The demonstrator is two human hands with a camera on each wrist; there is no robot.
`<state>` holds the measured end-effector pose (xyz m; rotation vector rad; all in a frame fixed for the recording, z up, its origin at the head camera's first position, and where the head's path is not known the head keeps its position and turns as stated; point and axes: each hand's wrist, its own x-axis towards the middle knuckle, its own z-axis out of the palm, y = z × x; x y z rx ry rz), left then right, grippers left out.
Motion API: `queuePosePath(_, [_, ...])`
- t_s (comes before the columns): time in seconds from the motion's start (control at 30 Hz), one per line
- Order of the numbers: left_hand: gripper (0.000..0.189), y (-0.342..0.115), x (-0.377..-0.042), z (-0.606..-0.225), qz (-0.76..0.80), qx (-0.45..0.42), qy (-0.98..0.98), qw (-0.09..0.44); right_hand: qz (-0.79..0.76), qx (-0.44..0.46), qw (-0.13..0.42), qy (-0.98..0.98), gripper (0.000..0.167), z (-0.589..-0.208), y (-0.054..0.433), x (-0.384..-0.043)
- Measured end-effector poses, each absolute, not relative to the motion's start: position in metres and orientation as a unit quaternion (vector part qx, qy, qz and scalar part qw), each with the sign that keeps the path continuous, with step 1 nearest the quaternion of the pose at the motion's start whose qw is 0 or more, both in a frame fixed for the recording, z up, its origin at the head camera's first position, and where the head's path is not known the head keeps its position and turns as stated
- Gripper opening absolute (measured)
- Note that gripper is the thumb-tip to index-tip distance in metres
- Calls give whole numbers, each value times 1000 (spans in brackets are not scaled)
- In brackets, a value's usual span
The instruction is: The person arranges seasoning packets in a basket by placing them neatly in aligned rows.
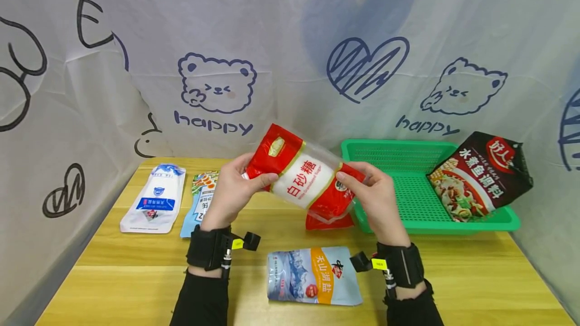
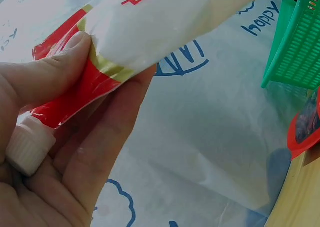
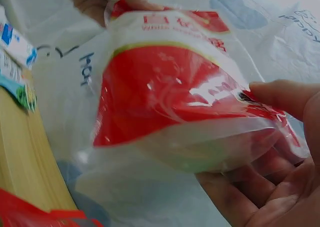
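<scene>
The left hand (image 1: 232, 187) and right hand (image 1: 376, 197) pinch a bag (image 1: 301, 175) reading "白砂糖, White Granulated Sugar". A pouch (image 1: 312, 275) says "天山湖盐"; its small print seems too blurred.

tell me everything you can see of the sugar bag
The sugar bag looks like glossy plastic: red end panels edged in gold, white middle printed "White Granulated Sugar", clear margins. A ribbed white cap sits at one end. It is held off the table, printed face toward the head camera, slanting down to the right in that view. The left hand grips the capped end, the right hand the other, thumbs on the printed face.
</scene>
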<state>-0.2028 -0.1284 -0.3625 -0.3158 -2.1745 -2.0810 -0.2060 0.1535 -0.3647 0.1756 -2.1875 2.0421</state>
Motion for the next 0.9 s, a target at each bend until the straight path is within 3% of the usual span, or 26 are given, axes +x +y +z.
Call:
queuePosePath(0.5, [39, -125, -195, -353, -587, -113, -795, 102, 488, 162, 135, -847, 36, -362, 153, -199])
queuePosePath(0.9, [37, -119, -193, -352, -550, -136, -817, 105, 444, 220, 125, -859, 35, -366, 137, -198])
